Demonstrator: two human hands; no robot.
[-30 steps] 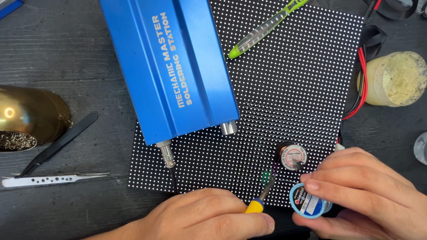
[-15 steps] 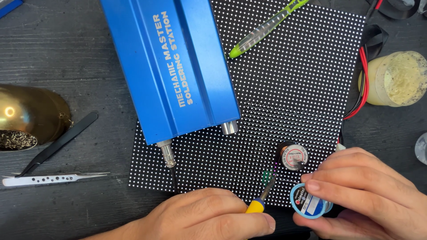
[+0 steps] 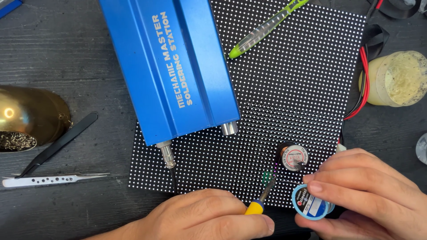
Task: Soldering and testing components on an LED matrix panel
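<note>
Fingers [image 3: 222, 222] of the left hand [image 3: 200, 218] are wrapping narrowly around the yellow-handled soldering iron [image 3: 262, 199], its tip resting on the black LED dot panel [image 3: 293, 102] where a few dots are glowing green and pink. Right hand [image 3: 369, 191] is pinching the small blue wick spool [image 3: 309, 202] between thumb and forefinger, just beside the iron's tip at the panel's lower edge. Compared with a second ago, almost nothing is shifting: both hands are staying put, which suggests careful spot work on one point of the panel. Just above sits a small round solder reel [image 3: 293, 156]. Farther out, the blue soldering station [image 3: 169, 66] is lying across the panel, a green pen [image 3: 264, 29] near its top, a flux jar [image 3: 396, 79] to the right, and tweezers [image 3: 53, 179] and a brass tip cleaner [image 3: 26, 118] on the dark tabletop [image 3: 66, 58] to the left.
</note>
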